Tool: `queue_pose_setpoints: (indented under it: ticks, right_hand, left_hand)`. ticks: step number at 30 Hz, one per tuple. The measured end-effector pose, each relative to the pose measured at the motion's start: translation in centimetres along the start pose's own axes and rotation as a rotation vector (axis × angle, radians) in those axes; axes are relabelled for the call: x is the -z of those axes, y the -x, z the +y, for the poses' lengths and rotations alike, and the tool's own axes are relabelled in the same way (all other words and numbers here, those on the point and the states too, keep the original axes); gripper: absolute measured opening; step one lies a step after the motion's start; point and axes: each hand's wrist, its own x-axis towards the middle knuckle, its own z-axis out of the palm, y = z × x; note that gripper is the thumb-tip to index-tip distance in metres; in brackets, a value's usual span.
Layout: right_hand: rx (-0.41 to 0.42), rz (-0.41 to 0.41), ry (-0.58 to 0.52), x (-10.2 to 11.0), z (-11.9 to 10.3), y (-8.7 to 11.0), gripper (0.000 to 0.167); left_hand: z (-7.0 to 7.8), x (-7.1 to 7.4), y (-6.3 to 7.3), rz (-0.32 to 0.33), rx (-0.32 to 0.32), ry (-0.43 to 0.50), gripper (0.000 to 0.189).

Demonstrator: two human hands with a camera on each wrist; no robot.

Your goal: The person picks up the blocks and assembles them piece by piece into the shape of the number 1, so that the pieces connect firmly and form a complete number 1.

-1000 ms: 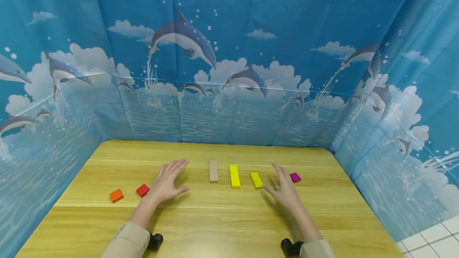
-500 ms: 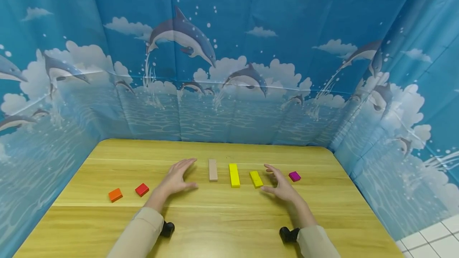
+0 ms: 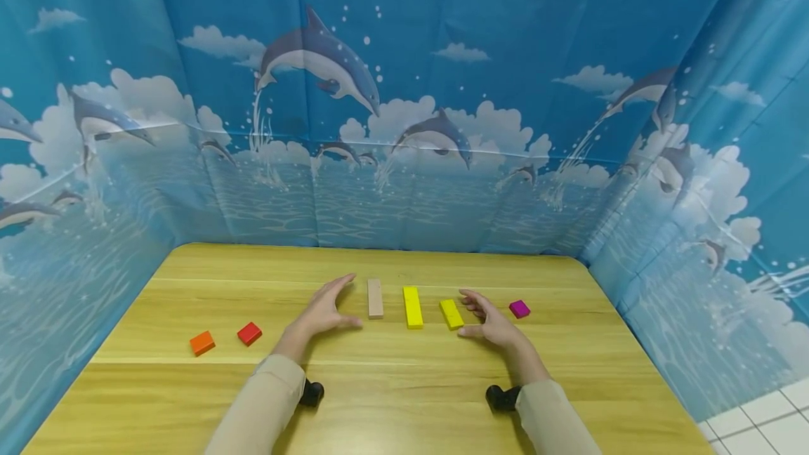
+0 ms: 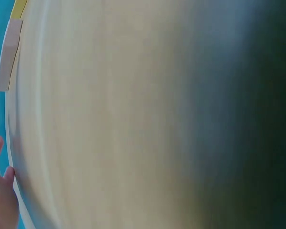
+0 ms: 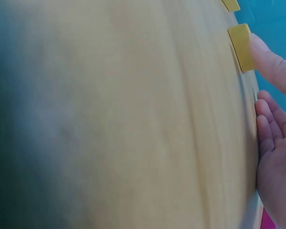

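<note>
In the head view my left hand (image 3: pixel 321 312) is just left of the beige block (image 3: pixel 376 299), fingers spread and thumb pointing toward it, holding nothing. My right hand (image 3: pixel 491 321) lies just right of the short yellow block (image 3: pixel 451 314), its fingers and thumb apart around that block's right end without gripping it. Between the beige and short yellow blocks lies a long yellow block (image 3: pixel 413 307). The left wrist view shows the beige block (image 4: pixel 10 55) beyond my fingertips. In the right wrist view my thumb overlaps the short yellow block (image 5: pixel 241 47); whether it touches, I cannot tell.
A magenta block (image 3: pixel 520 309) lies right of my right hand. At the left are a red block (image 3: pixel 249 333) and an orange block (image 3: pixel 202 343). All rest on a wooden table (image 3: pixel 404 399), with a dolphin-print curtain (image 3: pixel 404 195) hanging behind its far edge and along both sides.
My left hand has moved right toward the beige block. My right hand has shifted slightly left toward the short yellow block. The blocks stay in place on the table.
</note>
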Motion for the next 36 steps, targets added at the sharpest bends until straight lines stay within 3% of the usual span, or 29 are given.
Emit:
queue_pose_setpoints:
  ticks: [5, 10, 18, 28, 36]
  right_hand:
    - [-0.006, -0.031, 0.023, 0.1, -0.7, 0.2, 0.075]
    - [-0.010, -0.032, 0.054, 0.1, 0.8, -0.3, 0.075]
    - [-0.002, -0.043, 0.085, 0.2, 1.8, -0.7, 0.076]
    - [0.032, -0.074, 0.157, 0.2, 1.5, -0.5, 0.068]
    - [0.036, -0.077, 0.163, 0.3, 1.6, -0.4, 0.065]
  left_hand:
    - [0.5, -0.4, -0.6, -0.025, 0.029, 0.036, 0.099]
    - [1.1, -0.7, -1.2, -0.051, 0.048, 0.064, 0.095]
    - [1.6, -1.3, -1.7, -0.047, 0.081, 0.091, 0.073]
    - [1.7, -1.9, -1.9, -0.049, 0.046, 0.047, 0.060]
    - [1.5, -2.2, -2.1, -0.022, 0.044, 0.048, 0.062]
